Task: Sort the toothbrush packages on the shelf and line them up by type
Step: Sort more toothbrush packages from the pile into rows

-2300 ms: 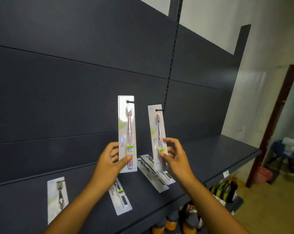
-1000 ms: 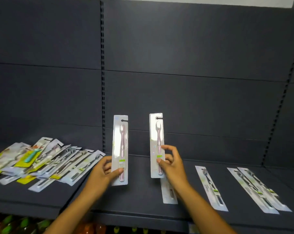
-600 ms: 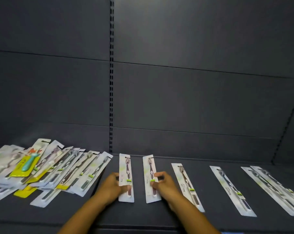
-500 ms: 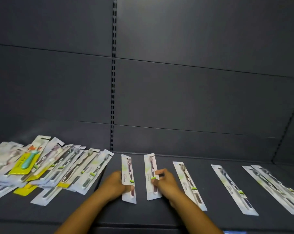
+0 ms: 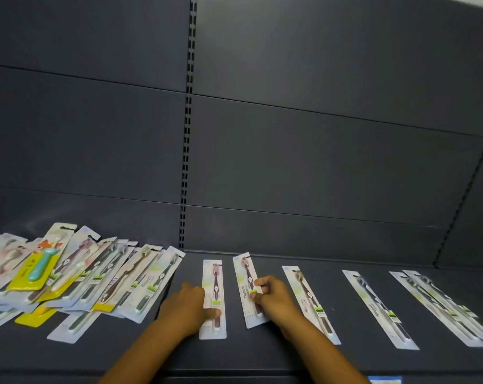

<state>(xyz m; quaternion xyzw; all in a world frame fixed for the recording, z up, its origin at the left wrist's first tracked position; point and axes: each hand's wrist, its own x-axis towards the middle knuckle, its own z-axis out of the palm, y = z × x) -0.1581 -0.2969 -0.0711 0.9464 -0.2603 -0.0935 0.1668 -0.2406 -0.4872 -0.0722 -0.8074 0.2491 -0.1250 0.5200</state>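
- Your left hand (image 5: 186,307) lies at the left edge of a pink toothbrush package (image 5: 214,299) that rests flat on the dark shelf (image 5: 262,353). The thumb (image 5: 216,313) presses down on the lower part of the card; the other fingers are bunched beside the card's edge, and you cannot tell whether they curl under it.
- Your right hand (image 5: 275,297) grips a second pink toothbrush package (image 5: 246,286), just to the right of the first. The fingertips (image 5: 258,282) curl over its right edge, pinching the card near the green label. This package is tilted a little, its top leaning left.
- The two pink packages lie side by side, close but not touching.
- To the right, apart from each other, lie a package with a brown brush (image 5: 309,303) and one with a dark brush (image 5: 379,309). Your right forearm crosses the lower part of the brown one.
- At the far right, two more packages (image 5: 439,303) overlap each other.
- To the left sits a loose heap of mixed packages (image 5: 96,275), fanned and overlapping, with a teal brush on a yellow card (image 5: 39,268) lying on top.
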